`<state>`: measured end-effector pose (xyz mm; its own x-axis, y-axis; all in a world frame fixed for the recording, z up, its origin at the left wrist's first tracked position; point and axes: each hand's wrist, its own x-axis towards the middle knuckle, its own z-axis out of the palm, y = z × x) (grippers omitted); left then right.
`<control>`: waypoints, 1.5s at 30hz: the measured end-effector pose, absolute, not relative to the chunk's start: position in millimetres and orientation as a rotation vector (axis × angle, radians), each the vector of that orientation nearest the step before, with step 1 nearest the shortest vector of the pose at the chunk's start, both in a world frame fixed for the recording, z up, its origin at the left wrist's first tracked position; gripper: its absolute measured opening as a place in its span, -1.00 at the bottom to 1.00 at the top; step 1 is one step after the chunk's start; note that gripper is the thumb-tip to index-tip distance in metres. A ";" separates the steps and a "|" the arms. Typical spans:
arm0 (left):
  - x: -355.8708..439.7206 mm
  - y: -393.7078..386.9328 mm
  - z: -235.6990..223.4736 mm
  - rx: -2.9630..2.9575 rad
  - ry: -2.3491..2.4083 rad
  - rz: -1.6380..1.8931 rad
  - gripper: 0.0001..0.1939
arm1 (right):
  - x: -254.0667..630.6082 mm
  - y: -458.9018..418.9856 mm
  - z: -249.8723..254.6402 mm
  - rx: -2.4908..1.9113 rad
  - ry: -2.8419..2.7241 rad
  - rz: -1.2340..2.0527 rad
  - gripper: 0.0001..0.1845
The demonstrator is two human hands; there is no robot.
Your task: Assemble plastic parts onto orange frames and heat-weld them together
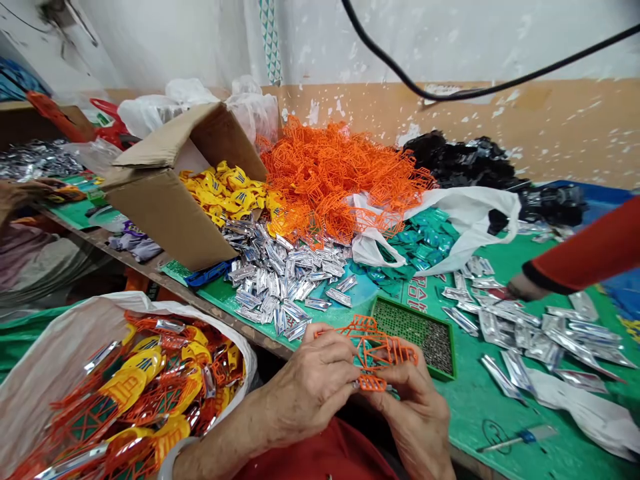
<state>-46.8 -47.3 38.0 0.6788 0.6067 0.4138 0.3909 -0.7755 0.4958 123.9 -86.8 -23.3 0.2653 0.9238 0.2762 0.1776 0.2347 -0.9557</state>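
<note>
My left hand (313, 390) and my right hand (413, 423) together grip an orange plastic lattice piece (375, 353) above the green table (480, 400). Just beyond them lies a green tray (413, 337) of small dark parts. A heap of silver foil pieces (280, 280) is spread past my left hand, below a large pile of orange lattice pieces (320, 177). Yellow plastic pieces (225, 190) lie beside a cardboard box (160, 207). At lower left, a white sack (60, 373) holds orange, yellow and silver pieces.
A co-worker's red sleeve (590, 250) and hand (523, 288) reach over loose silver pieces (530, 333) at right. Another person's hand (20, 197) shows at left. Teal pieces (420, 240), a white plastic bag (465, 220) and a black heap (465, 160) lie behind. A black cable (475, 90) crosses above.
</note>
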 end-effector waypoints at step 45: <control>-41.0 -48.3 43.9 2.267 0.688 0.800 -0.86 | 123.6 -88.9 -17.5 -1.119 -1.274 0.642 -0.89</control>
